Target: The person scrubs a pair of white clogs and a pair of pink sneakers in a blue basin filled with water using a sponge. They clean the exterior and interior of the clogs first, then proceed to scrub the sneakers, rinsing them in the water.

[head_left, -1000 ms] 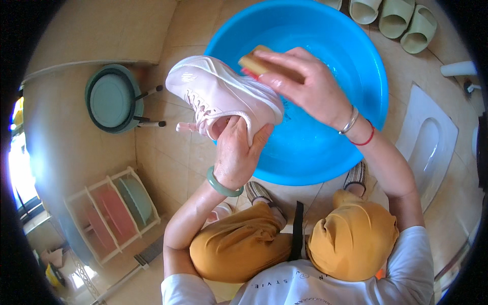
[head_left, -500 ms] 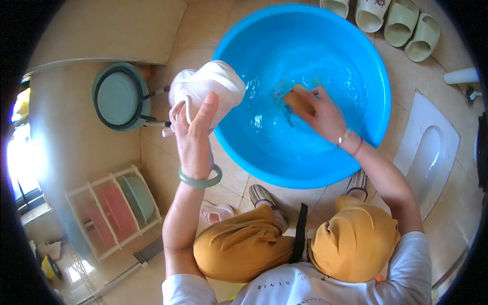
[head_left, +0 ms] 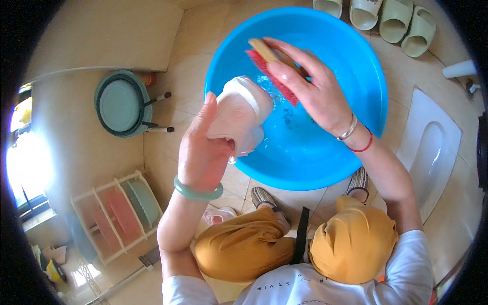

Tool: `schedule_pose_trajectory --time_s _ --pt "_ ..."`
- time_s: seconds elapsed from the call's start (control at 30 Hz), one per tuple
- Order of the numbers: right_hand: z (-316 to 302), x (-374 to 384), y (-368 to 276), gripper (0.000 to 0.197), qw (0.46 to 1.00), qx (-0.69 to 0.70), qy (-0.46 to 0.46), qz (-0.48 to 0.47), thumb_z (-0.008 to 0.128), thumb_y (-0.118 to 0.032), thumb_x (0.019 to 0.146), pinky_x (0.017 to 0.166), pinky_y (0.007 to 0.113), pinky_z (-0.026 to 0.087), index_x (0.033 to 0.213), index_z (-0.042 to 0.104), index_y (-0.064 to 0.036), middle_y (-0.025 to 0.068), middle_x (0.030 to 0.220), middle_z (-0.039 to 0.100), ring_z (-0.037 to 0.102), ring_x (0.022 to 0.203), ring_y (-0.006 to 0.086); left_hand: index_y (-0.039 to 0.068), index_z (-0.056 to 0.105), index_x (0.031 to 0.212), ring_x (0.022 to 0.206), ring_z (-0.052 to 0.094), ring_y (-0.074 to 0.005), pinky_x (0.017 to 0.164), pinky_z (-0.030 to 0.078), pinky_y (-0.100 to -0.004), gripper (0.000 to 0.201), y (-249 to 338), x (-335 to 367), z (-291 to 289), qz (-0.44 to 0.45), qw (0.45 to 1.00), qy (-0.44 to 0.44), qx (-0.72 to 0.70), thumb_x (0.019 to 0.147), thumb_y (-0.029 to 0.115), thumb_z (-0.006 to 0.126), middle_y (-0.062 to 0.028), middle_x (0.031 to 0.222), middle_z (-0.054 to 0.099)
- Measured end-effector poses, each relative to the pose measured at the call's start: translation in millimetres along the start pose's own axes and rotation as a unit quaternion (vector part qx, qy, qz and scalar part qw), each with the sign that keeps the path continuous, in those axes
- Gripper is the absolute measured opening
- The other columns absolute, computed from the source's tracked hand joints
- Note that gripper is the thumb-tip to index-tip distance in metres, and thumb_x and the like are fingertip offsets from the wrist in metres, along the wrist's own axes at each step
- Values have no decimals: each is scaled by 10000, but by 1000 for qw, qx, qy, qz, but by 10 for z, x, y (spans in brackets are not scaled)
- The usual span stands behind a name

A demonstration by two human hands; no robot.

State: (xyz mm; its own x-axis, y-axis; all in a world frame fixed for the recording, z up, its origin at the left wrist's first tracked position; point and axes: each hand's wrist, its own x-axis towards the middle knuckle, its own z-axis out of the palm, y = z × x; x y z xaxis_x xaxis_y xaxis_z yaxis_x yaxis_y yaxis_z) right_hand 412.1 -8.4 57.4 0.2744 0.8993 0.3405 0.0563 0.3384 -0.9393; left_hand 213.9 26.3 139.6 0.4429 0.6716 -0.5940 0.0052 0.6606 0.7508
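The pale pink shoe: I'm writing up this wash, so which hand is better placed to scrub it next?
Probably right: the right hand holds the red-bristled wooden brush against the pale pink shoe, while the left hand steadies it.

A: Left hand (head_left: pixel 203 152) is wrapped around a pale pink shoe (head_left: pixel 239 114), holding it over the near rim of the blue basin (head_left: pixel 356 147).

B: And the right hand (head_left: pixel 310 91) grips a scrub brush (head_left: pixel 272 68), wooden back up, red bristles pressed against the shoe's end.

A: Water in the basin, shallow and a little sudsy under the brush.

B: Around them: pale green slippers (head_left: pixel 391 20) lined up beyond the basin, a green stool (head_left: pixel 122 104) off to the left, a white rack (head_left: pixel 117 216) holding coloured basins lower left.

A: Another pink shoe (head_left: pixel 218 214) lies on the tiled floor (head_left: pixel 188 61) by the person's knee.
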Motion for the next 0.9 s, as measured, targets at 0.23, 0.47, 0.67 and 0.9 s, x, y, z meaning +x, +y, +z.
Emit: schedule_pose_trajectory --time_s 0.23,0.47,0.67,0.9 --pt "87 -58 -138 455 978 -173 24 -115 651 -233 900 798 313 480 1313 572 -60 119 1061 566 561 890 225 18 479 1302 1112 566 -300 947 438 -464 498 -61 79 229 -25 994 -4 -108 993 407 433 -162 1211 587" --pt "38 -674 187 505 975 -196 -1 -108 688 -153 848 861 340 455 1325 555 -52 173 1172 476 524 1002 291 12 454 1309 1174 502 -337 1032 358 -512 480 -210 141 29 -101 975 11 -197 977 358 434 -182 1260 545" --pt "-169 -609 309 464 983 -176 24 -41 741 -159 816 808 321 491 1258 617 -86 139 1104 535 572 945 272 -4 483 1262 1129 552 -294 966 448 -423 453 -196 194 140 114 988 93 43 939 304 562 -182 1211 571" --pt "59 63 -96 413 942 -286 49 -170 747 -313 805 661 333 544 1187 675 -173 97 1001 569 627 823 256 13 570 1164 960 614 -175 763 529 -303 246 -349 225 334 186 955 154 175 939 113 557 -120 1079 604"
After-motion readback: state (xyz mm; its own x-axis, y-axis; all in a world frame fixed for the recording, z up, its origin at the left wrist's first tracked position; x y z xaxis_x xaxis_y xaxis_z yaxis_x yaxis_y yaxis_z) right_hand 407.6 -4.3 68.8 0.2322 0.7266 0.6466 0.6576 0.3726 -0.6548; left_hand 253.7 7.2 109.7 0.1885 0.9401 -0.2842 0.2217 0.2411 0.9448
